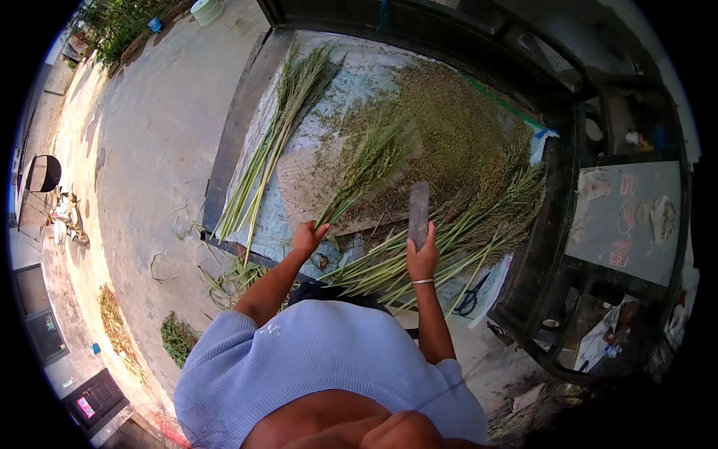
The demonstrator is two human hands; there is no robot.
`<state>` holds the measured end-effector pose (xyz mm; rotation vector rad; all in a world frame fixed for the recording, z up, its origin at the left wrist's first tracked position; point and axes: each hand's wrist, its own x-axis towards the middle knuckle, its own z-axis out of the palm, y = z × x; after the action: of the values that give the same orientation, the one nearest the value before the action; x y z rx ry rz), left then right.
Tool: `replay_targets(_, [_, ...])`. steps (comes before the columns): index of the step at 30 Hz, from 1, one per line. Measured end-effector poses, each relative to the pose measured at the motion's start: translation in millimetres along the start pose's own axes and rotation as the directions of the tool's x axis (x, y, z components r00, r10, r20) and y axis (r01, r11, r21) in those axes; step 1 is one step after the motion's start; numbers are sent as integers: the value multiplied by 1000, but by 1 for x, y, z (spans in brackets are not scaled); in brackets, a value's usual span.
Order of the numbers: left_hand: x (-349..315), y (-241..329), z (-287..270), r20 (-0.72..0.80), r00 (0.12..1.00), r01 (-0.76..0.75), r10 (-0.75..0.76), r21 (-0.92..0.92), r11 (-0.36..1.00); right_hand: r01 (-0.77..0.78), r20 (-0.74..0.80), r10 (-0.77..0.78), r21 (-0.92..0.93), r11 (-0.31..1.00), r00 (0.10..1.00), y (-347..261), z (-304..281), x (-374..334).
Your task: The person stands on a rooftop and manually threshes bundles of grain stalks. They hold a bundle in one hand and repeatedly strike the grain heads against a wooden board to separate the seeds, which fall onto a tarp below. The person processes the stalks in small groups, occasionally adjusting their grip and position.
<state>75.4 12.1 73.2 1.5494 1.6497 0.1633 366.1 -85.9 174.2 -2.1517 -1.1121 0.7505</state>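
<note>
My left hand is closed round the stem ends of a bunch of green grain stalks. Their seed heads point away from me over a pale brown board. In my right hand is a flat, straight-sided grey-brown strip, held upright; whether it is wood or metal I cannot tell. Just beyond lies a wide spread of loose seed. A larger heap of seed-headed stalks rests beneath and beside my right hand. At the left, another bundle of stalks lies apart.
A pale blue sheet covers the work surface, with a dark raised wall behind. Dark-handled scissors lie near the front right edge. To the right stands a dark frame with a grey panel. Cut greenery sits on the concrete floor.
</note>
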Motion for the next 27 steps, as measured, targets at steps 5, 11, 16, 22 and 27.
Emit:
replay_targets(5, [23,-45,42,320,920,298,-226,-195,935,447,56,-449,-258,856,892,10,58,13])
replay_targets(11, [36,-55,38,415,869,438,-269,-391,809,648,435,-513,-258,717,740,18,142,34])
replay_targets(16, [28,-34,22,276,922,312,-272,-112,944,632,503,-457,-258,730,733,31,152,33])
replay_targets(22, [31,-37,25,590,765,569,-258,-434,698,622,527,-426,-277,732,735,49,155,42])
replay_targets(27, [30,-38,32,544,781,570,-306,-419,707,670,457,-526,-244,701,717,47,143,49])
